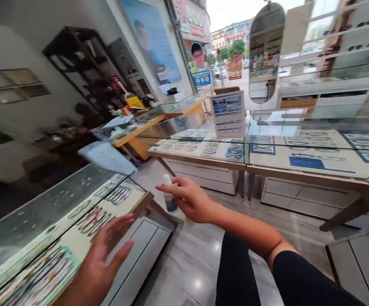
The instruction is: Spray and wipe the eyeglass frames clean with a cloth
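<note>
My right hand (195,199) reaches forward over the floor, its fingers around a small spray bottle (171,203). The bottle has a white top and a dark bluish lower part, and it is upright; part of it is hidden by my fingers. Lower left, my left hand (103,257) is raised with thumb and fingers apart, holding nothing. It is nearest to the edge of a glass display case (141,204), where rows of eyeglass frames (93,221) lie. Whether the hand touches the case, I cannot tell.
More glass cases with eyeglasses (214,148) run along the far side, bearing a printed sign stand (228,114). A tall oval mirror (266,53) stands behind. White drawers (140,250) sit under the cases. Grey tiled floor (191,259) lies between them. Papers (106,155) rest at left.
</note>
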Demonstrator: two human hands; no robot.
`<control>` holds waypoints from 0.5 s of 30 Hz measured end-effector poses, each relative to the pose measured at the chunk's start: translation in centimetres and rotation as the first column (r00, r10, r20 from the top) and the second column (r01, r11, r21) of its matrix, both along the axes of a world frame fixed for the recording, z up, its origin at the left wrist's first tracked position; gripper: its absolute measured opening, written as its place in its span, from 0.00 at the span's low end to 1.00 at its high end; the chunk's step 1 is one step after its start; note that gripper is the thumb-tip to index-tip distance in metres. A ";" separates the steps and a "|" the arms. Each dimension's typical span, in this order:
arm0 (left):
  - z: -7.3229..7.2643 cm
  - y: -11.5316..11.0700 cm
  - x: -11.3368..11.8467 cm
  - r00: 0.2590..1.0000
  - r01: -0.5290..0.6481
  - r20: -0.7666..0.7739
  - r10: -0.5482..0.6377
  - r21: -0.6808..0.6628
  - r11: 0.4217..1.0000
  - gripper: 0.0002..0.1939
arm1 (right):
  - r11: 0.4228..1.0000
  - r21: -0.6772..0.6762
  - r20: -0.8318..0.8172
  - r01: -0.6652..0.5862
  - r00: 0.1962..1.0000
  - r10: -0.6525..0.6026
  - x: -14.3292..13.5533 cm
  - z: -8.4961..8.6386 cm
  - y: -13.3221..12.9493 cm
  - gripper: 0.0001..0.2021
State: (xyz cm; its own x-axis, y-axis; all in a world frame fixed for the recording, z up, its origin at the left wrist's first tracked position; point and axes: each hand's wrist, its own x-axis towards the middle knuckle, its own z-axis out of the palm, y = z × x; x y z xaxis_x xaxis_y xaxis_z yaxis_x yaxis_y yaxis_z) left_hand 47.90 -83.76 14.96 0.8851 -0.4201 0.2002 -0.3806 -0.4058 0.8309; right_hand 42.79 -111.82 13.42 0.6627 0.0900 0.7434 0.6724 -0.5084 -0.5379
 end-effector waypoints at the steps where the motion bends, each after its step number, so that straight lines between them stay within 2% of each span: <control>1: -0.7 2.5 -2.1 0.996 -0.035 -0.088 0.029 -0.074 0.997 0.39 | 0.994 0.029 -0.014 -0.109 0.994 0.110 -0.3 -0.4 4.3 0.37; 3: -2.3 6.2 -5.6 0.964 -0.102 -0.264 0.037 -0.239 0.966 0.43 | 0.961 0.058 -0.034 -0.271 0.961 0.273 -1.3 -0.8 12.4 0.38; 5: -4.0 9.8 -8.1 0.929 -0.220 -0.362 0.083 -0.359 0.907 0.37 | 0.928 0.035 -0.050 -0.370 0.927 0.371 -2.6 -1.0 19.6 0.37; 8: -6.3 16.5 -11.8 0.857 -0.484 -0.441 0.265 -0.516 0.707 0.28 | 0.880 -0.015 -0.105 -0.474 0.876 0.470 -5.0 -1.3 28.8 0.28; 10: -7.4 21.5 -14.7 0.802 -0.591 -0.493 0.337 -0.573 0.568 0.25 | 0.849 0.031 -0.142 -0.528 0.838 0.526 -6.6 -1.7 34.2 0.19; 11: -7.8 23.9 -16.2 0.789 -0.613 -0.500 0.358 -0.594 0.521 0.23 | 0.837 0.078 -0.159 -0.542 0.822 0.547 -7.4 -2.0 36.7 0.14; 13: -8.1 27.9 -18.9 0.801 -0.599 -0.472 0.369 -0.627 0.498 0.23 | 0.814 0.178 -0.185 -0.554 0.793 0.580 -8.7 -2.9 41.3 0.06; 15: -8.2 30.8 -20.9 0.815 -0.580 -0.455 0.359 -0.622 0.527 0.24 | 0.782 0.232 -0.206 -0.579 0.756 0.621 -9.6 -3.9 45.3 0.06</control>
State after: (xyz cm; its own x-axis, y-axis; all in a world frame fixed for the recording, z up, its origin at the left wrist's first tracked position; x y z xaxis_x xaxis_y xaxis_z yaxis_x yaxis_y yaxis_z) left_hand 26.98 -52.92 6.78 0.9679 0.2510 -0.0140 -0.0613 0.2898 0.9551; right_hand 33.22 -66.54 9.51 0.6757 0.4402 0.5913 0.6388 0.0506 -0.7677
